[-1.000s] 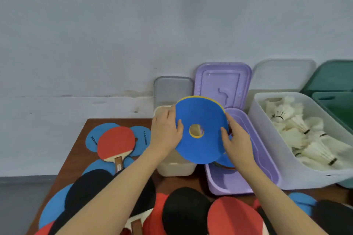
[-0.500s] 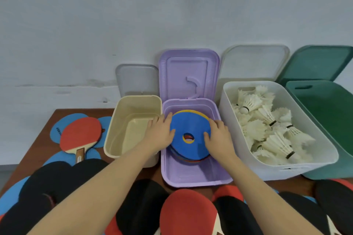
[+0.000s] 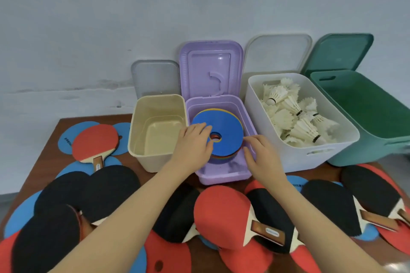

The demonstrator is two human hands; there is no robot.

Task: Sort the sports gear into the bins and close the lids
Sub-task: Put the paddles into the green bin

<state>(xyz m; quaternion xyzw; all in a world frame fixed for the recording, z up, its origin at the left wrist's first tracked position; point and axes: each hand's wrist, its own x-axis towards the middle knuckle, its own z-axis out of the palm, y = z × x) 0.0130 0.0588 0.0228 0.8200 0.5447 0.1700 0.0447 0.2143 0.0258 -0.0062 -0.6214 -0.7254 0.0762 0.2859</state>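
Observation:
A blue flat disc (image 3: 228,126) with a centre hole lies on top of a stack of coloured discs inside the purple bin (image 3: 221,178). My left hand (image 3: 193,142) rests on the disc's left side with straight fingers reaching to the hole. My right hand (image 3: 261,155) hovers at the disc's right front edge, fingers loosely bent and holding nothing. The white bin (image 3: 297,157) holds several shuttlecocks (image 3: 295,117). The cream bin (image 3: 153,159) and the green bin (image 3: 366,117) are empty. Red paddles (image 3: 221,213) and black paddles (image 3: 372,190) lie across the near table.
All lids lean on the wall behind their bins: the grey lid (image 3: 155,77), purple lid (image 3: 210,68), white lid (image 3: 277,53) and green lid (image 3: 337,51). More blue discs (image 3: 73,131) lie under a red paddle (image 3: 95,142) at the table's left.
Both hands lowered the blue disc from above the bins onto the stack in the purple bin. The grip has loosened; the right hand has come off the disc's edge.

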